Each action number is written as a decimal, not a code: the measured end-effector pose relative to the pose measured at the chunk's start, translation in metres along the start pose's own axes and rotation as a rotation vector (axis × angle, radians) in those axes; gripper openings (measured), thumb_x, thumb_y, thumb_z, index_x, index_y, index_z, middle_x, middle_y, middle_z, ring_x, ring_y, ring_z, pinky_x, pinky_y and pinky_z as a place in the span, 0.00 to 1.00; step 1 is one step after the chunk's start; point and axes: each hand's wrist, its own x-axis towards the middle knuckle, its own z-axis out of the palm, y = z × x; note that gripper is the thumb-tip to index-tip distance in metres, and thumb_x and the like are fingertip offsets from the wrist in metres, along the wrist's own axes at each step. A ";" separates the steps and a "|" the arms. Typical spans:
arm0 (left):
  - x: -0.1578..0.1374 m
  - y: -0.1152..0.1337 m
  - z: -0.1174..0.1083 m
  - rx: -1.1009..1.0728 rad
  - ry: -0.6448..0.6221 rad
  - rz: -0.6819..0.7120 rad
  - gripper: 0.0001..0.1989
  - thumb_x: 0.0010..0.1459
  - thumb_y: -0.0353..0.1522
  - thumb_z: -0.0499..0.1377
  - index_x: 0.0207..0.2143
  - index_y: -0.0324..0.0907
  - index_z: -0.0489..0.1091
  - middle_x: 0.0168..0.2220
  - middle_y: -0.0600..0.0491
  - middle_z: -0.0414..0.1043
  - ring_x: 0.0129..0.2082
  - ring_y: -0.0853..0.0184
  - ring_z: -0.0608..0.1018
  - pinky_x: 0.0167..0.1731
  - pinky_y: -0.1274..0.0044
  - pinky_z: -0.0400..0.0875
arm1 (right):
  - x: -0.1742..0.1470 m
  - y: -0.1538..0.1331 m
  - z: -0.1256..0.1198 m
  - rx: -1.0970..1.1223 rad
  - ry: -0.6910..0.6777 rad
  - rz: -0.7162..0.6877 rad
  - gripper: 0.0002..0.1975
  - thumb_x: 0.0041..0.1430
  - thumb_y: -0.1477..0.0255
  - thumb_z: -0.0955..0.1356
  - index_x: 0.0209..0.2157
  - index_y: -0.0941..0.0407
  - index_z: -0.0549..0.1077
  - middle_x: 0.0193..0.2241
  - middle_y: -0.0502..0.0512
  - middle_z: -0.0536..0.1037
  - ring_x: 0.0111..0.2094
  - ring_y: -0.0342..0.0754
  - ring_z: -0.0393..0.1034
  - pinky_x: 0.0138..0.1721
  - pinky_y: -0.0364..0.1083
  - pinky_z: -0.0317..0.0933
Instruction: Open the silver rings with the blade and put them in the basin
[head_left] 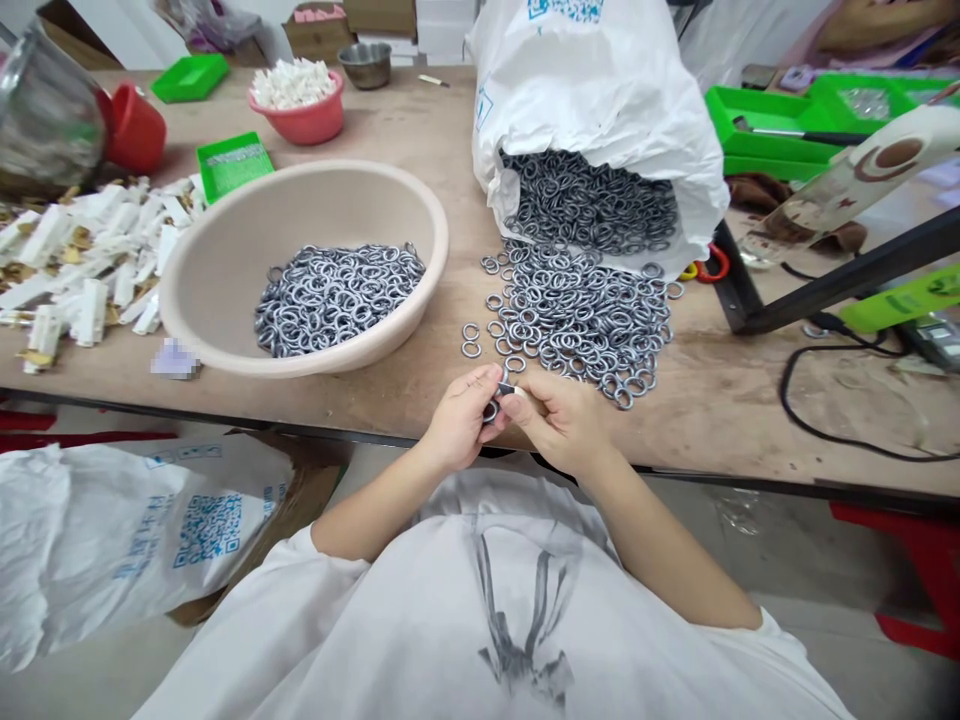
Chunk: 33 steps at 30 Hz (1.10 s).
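Note:
At the table's front edge my two hands meet. A grey ring (pixel 490 411) is pinched in the fingers of my left hand (pixel 461 420). My right hand (pixel 566 420) is closed around a small dark tool with a blade-like tip (pixel 507 388), which points at the ring; its exact kind is mostly hidden by the fingers. Just beyond them spreads a pile of loose grey rings (pixel 585 320), spilling from the mouth of a large white sack (pixel 592 90). To the left stands a beige basin (pixel 187 290) with many more grey rings (pixel 341 300) inside.
White plastic pieces (pixel 90 300) lie heaped at the left, near a green tray (pixel 234 165) and a red bowl (pixel 300 122) of white parts. On the right are a black metal bar (pixel 847 270), a black cable (pixel 787 400) and green trays (pixel 765 160).

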 end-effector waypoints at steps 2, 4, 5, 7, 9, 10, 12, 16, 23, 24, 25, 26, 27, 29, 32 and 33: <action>-0.004 0.001 -0.001 0.016 -0.057 0.010 0.23 0.52 0.48 0.65 0.25 0.41 0.61 0.15 0.60 0.60 0.13 0.78 0.57 0.10 0.86 0.45 | 0.002 0.007 0.000 0.015 0.018 0.029 0.24 0.67 0.55 0.61 0.21 0.55 0.67 0.19 0.48 0.65 0.22 0.42 0.58 0.27 0.44 0.47; -0.010 0.001 -0.003 0.065 -0.184 -0.014 0.22 0.56 0.48 0.63 0.25 0.41 0.60 0.15 0.59 0.61 0.12 0.79 0.56 0.11 0.85 0.45 | 0.005 0.018 0.000 0.038 0.074 0.112 0.23 0.67 0.55 0.62 0.22 0.55 0.66 0.18 0.47 0.63 0.22 0.42 0.57 0.27 0.44 0.47; -0.013 0.002 -0.004 0.091 -0.252 -0.038 0.23 0.58 0.48 0.61 0.24 0.41 0.60 0.15 0.58 0.61 0.12 0.79 0.55 0.11 0.85 0.45 | 0.008 0.024 0.000 0.055 0.110 0.165 0.22 0.66 0.55 0.62 0.23 0.55 0.66 0.18 0.46 0.63 0.22 0.42 0.58 0.27 0.44 0.48; -0.018 0.002 -0.009 0.116 -0.320 -0.070 0.23 0.60 0.48 0.59 0.24 0.40 0.61 0.15 0.57 0.62 0.12 0.79 0.56 0.12 0.84 0.46 | 0.013 0.031 0.001 0.101 0.150 0.237 0.22 0.67 0.55 0.62 0.24 0.54 0.67 0.19 0.46 0.64 0.23 0.43 0.59 0.28 0.43 0.50; -0.020 0.003 -0.015 0.101 -0.254 -0.047 0.22 0.60 0.48 0.60 0.25 0.40 0.63 0.16 0.57 0.63 0.11 0.78 0.58 0.12 0.84 0.48 | 0.022 0.032 0.003 0.095 0.116 0.252 0.20 0.67 0.55 0.61 0.27 0.55 0.69 0.21 0.48 0.68 0.25 0.44 0.62 0.29 0.44 0.52; -0.020 0.004 -0.020 0.092 -0.193 -0.025 0.21 0.59 0.47 0.61 0.26 0.39 0.65 0.16 0.57 0.64 0.11 0.78 0.60 0.12 0.84 0.50 | 0.028 0.031 0.005 0.049 0.075 0.247 0.19 0.66 0.55 0.62 0.29 0.55 0.71 0.23 0.48 0.71 0.26 0.45 0.64 0.30 0.44 0.52; -0.018 0.007 -0.029 0.081 -0.071 0.019 0.16 0.59 0.44 0.62 0.33 0.39 0.70 0.18 0.58 0.66 0.12 0.77 0.63 0.13 0.84 0.53 | 0.043 0.025 0.013 -0.127 -0.028 0.214 0.16 0.64 0.57 0.65 0.33 0.55 0.73 0.28 0.51 0.76 0.30 0.47 0.68 0.31 0.44 0.54; -0.015 0.015 -0.045 0.025 0.123 0.082 0.14 0.55 0.37 0.64 0.41 0.40 0.72 0.24 0.56 0.72 0.15 0.75 0.69 0.12 0.84 0.58 | 0.077 0.018 0.035 -0.506 -0.263 0.150 0.12 0.63 0.64 0.67 0.44 0.54 0.75 0.44 0.60 0.79 0.43 0.54 0.73 0.37 0.46 0.59; -0.011 0.020 -0.049 -0.059 0.279 0.046 0.21 0.48 0.44 0.68 0.29 0.39 0.64 0.30 0.55 0.71 0.18 0.76 0.70 0.11 0.85 0.55 | 0.081 0.022 0.040 -0.363 -0.256 0.222 0.09 0.65 0.70 0.63 0.40 0.57 0.73 0.42 0.63 0.78 0.41 0.55 0.73 0.40 0.49 0.61; -0.009 0.018 -0.046 -0.041 0.279 0.053 0.22 0.48 0.45 0.69 0.29 0.40 0.63 0.29 0.56 0.70 0.17 0.78 0.68 0.11 0.86 0.52 | 0.074 0.020 0.037 -0.184 -0.220 0.234 0.08 0.65 0.69 0.63 0.37 0.57 0.72 0.39 0.60 0.78 0.39 0.53 0.72 0.40 0.48 0.61; -0.007 0.015 -0.043 -0.018 0.269 0.059 0.22 0.48 0.46 0.69 0.30 0.40 0.63 0.27 0.58 0.68 0.16 0.79 0.66 0.11 0.86 0.50 | 0.066 0.018 0.034 0.028 -0.186 0.248 0.09 0.65 0.67 0.64 0.34 0.56 0.71 0.34 0.57 0.77 0.37 0.50 0.70 0.39 0.47 0.61; -0.005 0.011 -0.038 0.007 0.245 0.062 0.23 0.48 0.47 0.69 0.31 0.40 0.63 0.27 0.59 0.67 0.15 0.80 0.64 0.10 0.86 0.48 | 0.058 0.014 0.031 0.259 -0.154 0.262 0.11 0.65 0.64 0.64 0.32 0.55 0.69 0.31 0.54 0.75 0.34 0.48 0.69 0.37 0.46 0.62; -0.004 0.007 -0.034 0.029 0.210 0.064 0.24 0.49 0.48 0.68 0.32 0.41 0.63 0.26 0.59 0.66 0.14 0.80 0.62 0.10 0.86 0.46 | 0.049 0.009 0.030 0.469 -0.114 0.282 0.13 0.64 0.60 0.64 0.31 0.54 0.67 0.28 0.51 0.73 0.31 0.46 0.67 0.35 0.45 0.62; -0.002 -0.001 -0.024 0.054 0.143 0.076 0.25 0.51 0.51 0.66 0.32 0.42 0.62 0.25 0.60 0.64 0.14 0.80 0.61 0.11 0.86 0.45 | 0.032 -0.001 0.030 0.727 -0.042 0.329 0.16 0.61 0.55 0.66 0.31 0.53 0.66 0.25 0.48 0.69 0.27 0.44 0.64 0.31 0.44 0.61; -0.001 -0.009 -0.012 0.072 0.092 0.107 0.24 0.54 0.52 0.63 0.31 0.42 0.61 0.22 0.62 0.60 0.14 0.79 0.60 0.12 0.86 0.48 | 0.014 -0.011 0.034 0.746 0.096 0.370 0.16 0.57 0.55 0.69 0.31 0.53 0.66 0.25 0.47 0.69 0.26 0.43 0.64 0.29 0.43 0.63; -0.001 -0.010 -0.010 0.080 0.081 0.109 0.24 0.54 0.52 0.63 0.31 0.42 0.61 0.22 0.62 0.59 0.15 0.79 0.60 0.12 0.86 0.49 | 0.011 -0.012 0.035 0.708 0.146 0.366 0.16 0.56 0.55 0.70 0.32 0.53 0.67 0.27 0.48 0.71 0.28 0.44 0.66 0.30 0.44 0.64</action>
